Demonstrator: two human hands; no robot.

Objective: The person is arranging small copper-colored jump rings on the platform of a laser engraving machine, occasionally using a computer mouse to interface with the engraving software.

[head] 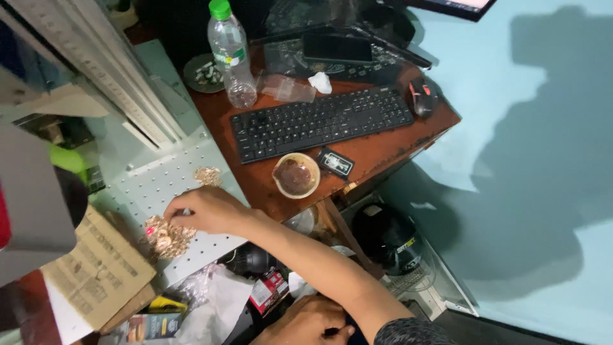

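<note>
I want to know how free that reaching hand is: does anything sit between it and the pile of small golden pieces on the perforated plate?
Nothing visible does. The right hand is already at the edge of the golden pieces on the perforated plate, fingertips on or just above them. The left hand is low, away from the plate.

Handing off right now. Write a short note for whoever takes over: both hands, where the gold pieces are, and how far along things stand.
Right hand: reached across onto the white perforated plate, fingertips down on the larger pile of gold pieces. Its grip is hidden from view.
Left hand: low by the body, seems to pinch a small dark item.
Smaller pile of gold pieces: further up the plate, apart from the hand.
Done: two separate piles lie on the plate.
Left: the larger pile is loose and spread out, and nothing has been lifted.
</note>
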